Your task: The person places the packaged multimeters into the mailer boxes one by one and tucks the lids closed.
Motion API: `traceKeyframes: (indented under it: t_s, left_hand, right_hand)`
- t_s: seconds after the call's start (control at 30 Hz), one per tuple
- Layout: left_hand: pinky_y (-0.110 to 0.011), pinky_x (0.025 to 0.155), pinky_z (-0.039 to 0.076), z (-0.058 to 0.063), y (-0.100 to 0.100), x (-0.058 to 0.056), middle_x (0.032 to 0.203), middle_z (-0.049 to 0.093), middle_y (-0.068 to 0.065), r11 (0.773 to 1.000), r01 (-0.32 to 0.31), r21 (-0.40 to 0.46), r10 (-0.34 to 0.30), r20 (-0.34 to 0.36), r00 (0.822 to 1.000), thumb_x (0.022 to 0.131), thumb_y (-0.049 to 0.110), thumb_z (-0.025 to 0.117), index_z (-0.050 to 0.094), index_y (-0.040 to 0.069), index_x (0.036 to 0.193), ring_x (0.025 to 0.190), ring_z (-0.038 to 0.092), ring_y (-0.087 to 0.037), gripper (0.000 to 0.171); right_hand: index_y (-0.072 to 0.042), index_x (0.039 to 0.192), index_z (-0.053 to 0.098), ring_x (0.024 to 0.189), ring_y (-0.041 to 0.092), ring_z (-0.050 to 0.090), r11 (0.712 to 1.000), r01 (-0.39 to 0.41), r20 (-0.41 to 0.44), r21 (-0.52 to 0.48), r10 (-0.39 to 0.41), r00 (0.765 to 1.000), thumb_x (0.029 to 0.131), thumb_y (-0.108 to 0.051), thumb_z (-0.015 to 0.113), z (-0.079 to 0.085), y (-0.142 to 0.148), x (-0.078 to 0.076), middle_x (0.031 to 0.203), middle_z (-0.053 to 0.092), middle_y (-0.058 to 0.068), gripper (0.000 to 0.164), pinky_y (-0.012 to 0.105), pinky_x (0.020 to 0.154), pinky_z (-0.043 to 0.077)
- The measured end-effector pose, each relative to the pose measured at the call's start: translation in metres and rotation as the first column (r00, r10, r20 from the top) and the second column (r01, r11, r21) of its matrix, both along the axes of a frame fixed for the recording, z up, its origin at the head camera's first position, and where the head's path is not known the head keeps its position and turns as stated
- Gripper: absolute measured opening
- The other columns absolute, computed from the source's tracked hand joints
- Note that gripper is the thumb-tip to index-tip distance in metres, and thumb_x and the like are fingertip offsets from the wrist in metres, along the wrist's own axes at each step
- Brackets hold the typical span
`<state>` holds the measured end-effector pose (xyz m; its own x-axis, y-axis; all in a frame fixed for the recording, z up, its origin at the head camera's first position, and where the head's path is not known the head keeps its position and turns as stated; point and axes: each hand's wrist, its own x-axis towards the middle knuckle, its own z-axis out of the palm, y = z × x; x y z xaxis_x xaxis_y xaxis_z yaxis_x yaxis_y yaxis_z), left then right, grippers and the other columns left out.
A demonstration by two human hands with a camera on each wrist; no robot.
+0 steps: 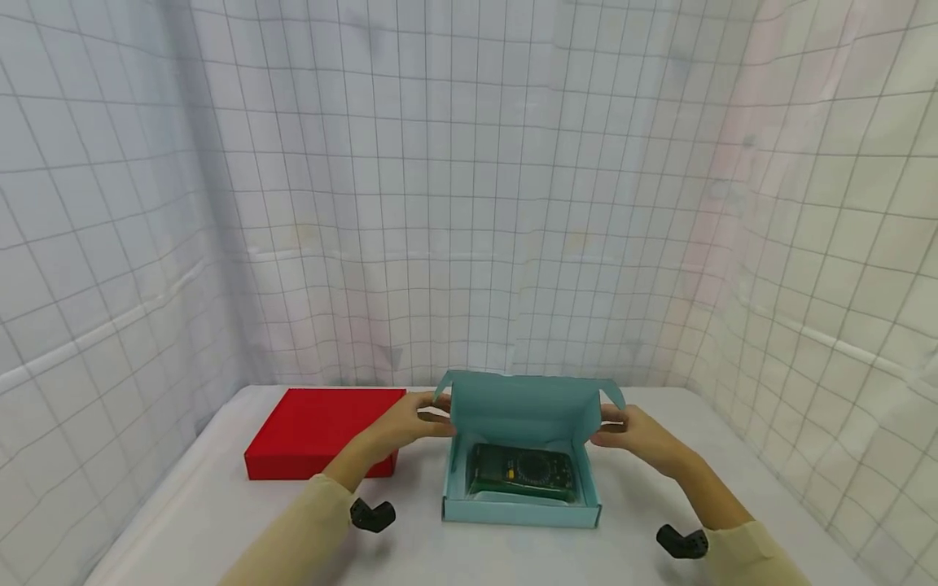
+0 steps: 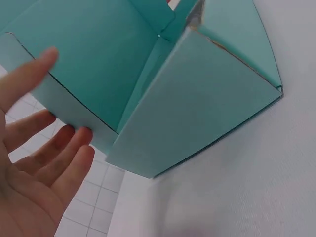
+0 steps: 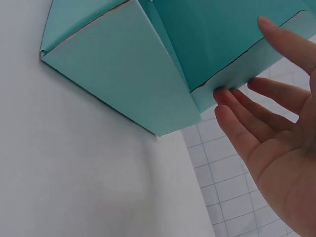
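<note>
The teal box (image 1: 522,513) is smooth, matt cardboard — the meter (image 1: 542,470), glossy plastic.

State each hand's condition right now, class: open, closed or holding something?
Left hand: open, fingertips touching one side of the lid.
Right hand: open, fingertips touching the lid's other side.

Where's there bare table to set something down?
The table is bare in front of the blue box, in front of the red box left of the left sleeve, and right of the right hand. Crowded: between the boxes, where the left hand is.
</note>
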<state>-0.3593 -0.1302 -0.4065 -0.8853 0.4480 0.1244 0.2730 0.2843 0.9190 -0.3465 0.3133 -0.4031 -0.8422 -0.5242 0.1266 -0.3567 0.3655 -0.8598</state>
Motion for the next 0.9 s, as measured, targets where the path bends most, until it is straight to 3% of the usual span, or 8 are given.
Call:
traceKeyframes:
  t_s: [0.1, 0.23, 0.47, 0.73, 0.9]
  left_hand:
    - [-0.058, 0.102, 0.05, 0.004, -0.006, 0.004, 0.139, 0.06, -0.01, 1.0, 0.015, 0.006, -0.015, -0.001, 1.0, 0.091, 0.029, 0.08, 0.06, 0.007, 0.142, 0.124, 0.061, -0.037, 0.06]
    - [-0.055, 0.102, 0.05, 0.003, -0.009, 0.006, 0.14, 0.06, -0.014, 0.999, 0.024, 0.046, -0.024, 0.019, 1.0, 0.093, 0.032, 0.078, 0.06, 0.002, 0.142, 0.123, 0.061, -0.043, 0.06]
    - [-0.049, 0.097, 0.053, 0.003, -0.006, 0.006, 0.132, 0.064, -0.016, 0.995, 0.031, 0.097, -0.035, 0.035, 0.999, 0.098, 0.027, 0.074, 0.062, -0.004, 0.137, 0.12, 0.063, -0.045, 0.052]
    - [-0.045, 0.095, 0.056, 0.006, -0.006, 0.007, 0.13, 0.065, -0.016, 0.997, 0.03, 0.071, -0.031, 0.019, 0.999, 0.097, 0.021, 0.075, 0.065, -0.003, 0.133, 0.119, 0.063, -0.046, 0.045]
    - [-0.045, 0.095, 0.056, 0.004, -0.006, 0.009, 0.132, 0.064, -0.016, 0.998, 0.028, 0.055, -0.029, 0.015, 0.999, 0.097, 0.021, 0.075, 0.065, -0.003, 0.133, 0.118, 0.065, -0.042, 0.045]
  right_hand:
    - [0.003, 0.141, 0.059, 0.129, 0.035, 0.058, 0.998, -0.057, 0.017, -0.022, 0.057, 0.998, 0.104, -0.019, 0.061, 0.007, 0.002, 0.004, 0.141, 0.06, 0.02, 0.043, 0.041, 0.106, 0.048]
    - [0.01, 0.141, 0.055, 0.133, 0.044, 0.052, 0.988, -0.12, 0.073, -0.093, 0.127, 0.989, 0.108, -0.015, 0.052, 0.013, 0.001, 0.008, 0.143, 0.054, 0.029, 0.042, 0.043, 0.108, 0.046]
    - [0.014, 0.135, 0.06, 0.134, 0.045, 0.051, 0.987, -0.124, 0.084, -0.098, 0.132, 0.988, 0.107, -0.012, 0.055, 0.016, 0.0, 0.01, 0.145, 0.052, 0.031, 0.039, 0.041, 0.107, 0.047]
    - [0.006, 0.109, 0.075, 0.131, 0.039, 0.056, 0.991, -0.124, 0.065, -0.058, 0.127, 0.99, 0.104, -0.011, 0.056, 0.017, 0.003, 0.01, 0.142, 0.058, 0.025, 0.025, 0.046, 0.109, 0.046]
    - [0.01, 0.12, 0.07, 0.131, 0.04, 0.056, 0.989, -0.133, 0.066, -0.062, 0.137, 0.988, 0.104, -0.009, 0.056, 0.015, 0.003, 0.012, 0.139, 0.058, 0.028, 0.029, 0.045, 0.108, 0.047]
